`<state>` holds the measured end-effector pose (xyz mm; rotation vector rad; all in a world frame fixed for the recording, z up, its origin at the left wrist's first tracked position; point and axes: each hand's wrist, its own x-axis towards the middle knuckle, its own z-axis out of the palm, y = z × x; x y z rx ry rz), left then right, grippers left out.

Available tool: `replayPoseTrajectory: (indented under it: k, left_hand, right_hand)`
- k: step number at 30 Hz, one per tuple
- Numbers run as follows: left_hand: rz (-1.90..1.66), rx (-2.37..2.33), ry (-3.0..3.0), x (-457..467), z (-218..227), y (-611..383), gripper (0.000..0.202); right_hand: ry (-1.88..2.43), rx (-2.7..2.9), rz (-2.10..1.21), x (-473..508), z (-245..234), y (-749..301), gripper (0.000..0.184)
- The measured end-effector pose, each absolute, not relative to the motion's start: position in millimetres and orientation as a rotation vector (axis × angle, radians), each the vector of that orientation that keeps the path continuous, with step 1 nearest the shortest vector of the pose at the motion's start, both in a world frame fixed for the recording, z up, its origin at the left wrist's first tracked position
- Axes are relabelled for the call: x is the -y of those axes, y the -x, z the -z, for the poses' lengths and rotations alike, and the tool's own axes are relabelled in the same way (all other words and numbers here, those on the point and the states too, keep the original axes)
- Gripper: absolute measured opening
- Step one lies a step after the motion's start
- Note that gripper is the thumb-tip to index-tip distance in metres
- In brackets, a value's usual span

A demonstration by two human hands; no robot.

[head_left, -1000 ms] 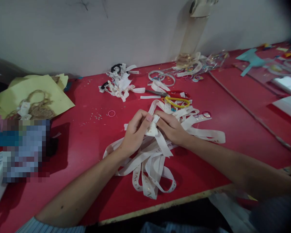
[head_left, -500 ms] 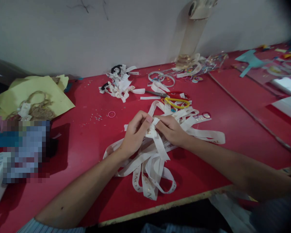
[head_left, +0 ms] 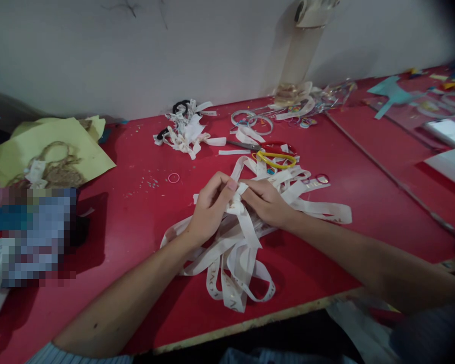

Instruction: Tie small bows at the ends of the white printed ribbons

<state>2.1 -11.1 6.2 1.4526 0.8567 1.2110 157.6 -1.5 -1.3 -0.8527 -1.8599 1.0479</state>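
Note:
My left hand (head_left: 208,210) and my right hand (head_left: 267,201) meet over a heap of white ribbon (head_left: 238,258) on the red table (head_left: 136,227). Both pinch the same folded bit of white ribbon (head_left: 238,202) between their fingertips, thumbs on top. Loose loops and tails of the ribbon spread below my wrists toward the table's front edge and out to the right. Just beyond my hands lie scissors (head_left: 265,148) with red handles and a yellow band (head_left: 276,161).
A bunch of tied white ribbon pieces (head_left: 185,132) lies near the wall. Yellow paper with twine (head_left: 49,151) sits at left. Rings and small bands (head_left: 252,120) lie by a tall clear bottle (head_left: 299,55). A small ring (head_left: 173,177) lies alone. Blue paper scraps (head_left: 392,91) are at far right.
The folded ribbon between my fingertips has been worked slightly tighter; my hands stay in the same place.

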Motion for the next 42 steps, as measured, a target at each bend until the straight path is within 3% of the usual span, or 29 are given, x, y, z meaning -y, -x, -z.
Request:
replayPoseTrajectory:
  k: [42]
  left_hand:
    - [-1.172,-0.910,-1.385,7.3,-4.1,-0.8,0.025]
  right_hand:
    - [0.927,1.915,-1.079,0.0,2.0,-157.1,0.032]
